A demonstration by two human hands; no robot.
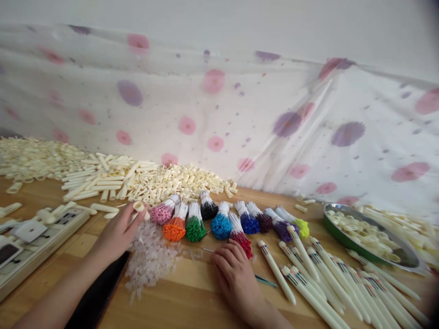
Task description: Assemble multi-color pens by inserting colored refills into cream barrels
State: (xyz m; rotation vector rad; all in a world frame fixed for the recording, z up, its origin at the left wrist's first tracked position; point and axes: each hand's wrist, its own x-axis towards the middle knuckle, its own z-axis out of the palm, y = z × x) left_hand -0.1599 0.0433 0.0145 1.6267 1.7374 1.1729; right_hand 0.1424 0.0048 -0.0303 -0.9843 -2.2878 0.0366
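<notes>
My left hand (118,230) is closed around a short cream plastic pen part (139,206), its round hollow end facing up. Just below lies a heap of small clear plastic pieces (151,256). My right hand (236,272) rests low over the table with its fingers curled at the bundle of red pen refills (242,235); what they grip is hidden. A thin tool with a blue end (265,280) passes beneath this hand, and a slim tip shows on the other side. More bundles stand around, including orange refills (173,224), green refills (195,225) and light blue refills (221,223).
Assembled multicolour pens (329,274) lie at the right, beside a green-sided metal dish (343,237) of cream rings. Cream pen barrels and parts (137,176) are piled along the back. A power strip (41,249) and a dark flat device (99,292) occupy the left.
</notes>
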